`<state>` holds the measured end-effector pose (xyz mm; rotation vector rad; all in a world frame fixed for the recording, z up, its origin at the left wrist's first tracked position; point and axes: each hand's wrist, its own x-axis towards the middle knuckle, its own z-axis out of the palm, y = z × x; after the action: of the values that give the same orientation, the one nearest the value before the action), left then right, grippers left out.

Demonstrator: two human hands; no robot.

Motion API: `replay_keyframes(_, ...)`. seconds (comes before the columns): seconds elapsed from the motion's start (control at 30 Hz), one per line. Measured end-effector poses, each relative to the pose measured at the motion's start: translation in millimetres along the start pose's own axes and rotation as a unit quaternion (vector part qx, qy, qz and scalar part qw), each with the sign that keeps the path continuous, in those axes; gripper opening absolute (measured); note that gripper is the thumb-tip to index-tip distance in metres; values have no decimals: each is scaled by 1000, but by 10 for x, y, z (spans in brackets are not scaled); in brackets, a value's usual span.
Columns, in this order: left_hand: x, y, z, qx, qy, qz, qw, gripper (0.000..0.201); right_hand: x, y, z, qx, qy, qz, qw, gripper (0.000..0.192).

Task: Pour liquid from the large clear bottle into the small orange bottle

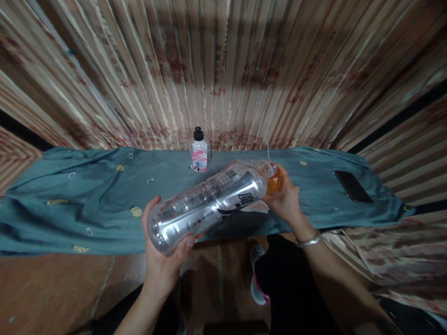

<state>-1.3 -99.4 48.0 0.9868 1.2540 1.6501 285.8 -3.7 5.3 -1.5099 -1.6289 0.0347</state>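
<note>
So I've got this big clear plastic bottle (209,200) held sideways between both hands, up in the air just in front of the counter (70,209) edge. It isn't resting on anything, only on me.

Nearest to me, my left hand (164,253) cups the bottle's base from underneath. The fingers are curled partway around it, thumb up on the near side, so it's a loose wrap and not a fist. From there the long axis runs up and to the right, away from me, so the bottle lies on a slant with the base low-left and the neck high-right.

My right hand (286,200) is at that far end, closed around the neck, right by the orange cap (274,179). Its fingers sit mostly behind the bottle, so I can't tell how tight that grip is. There's a silver bracelet (307,241) on that wrist.

The left hand is the nearer one; the right is further out, over the teal cloth (104,186) that covers the counter.

Further back, a small bottle with a black cap (199,151) stands upright near the cloth's far edge, well apart from my hands. A dark phone (352,186) lies flat off to the right. Behind it all hangs a striped curtain (223,70).
</note>
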Motion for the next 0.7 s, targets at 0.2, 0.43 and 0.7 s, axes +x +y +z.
replay_keyframes(0.2,9,-30,-30,4,-14,-8,1000,99,-2,-3,5,3,8,-8,1000,84)
replay_keyframes(0.43,17,-69,-42,14,-4,12,1000,98,2,-2,11,-1,8,-10,1000,87)
replay_keyframes(0.7,24,-82,-53,9,-11,4,1000,99,5,-24,0,3,2,-4,1000,85)
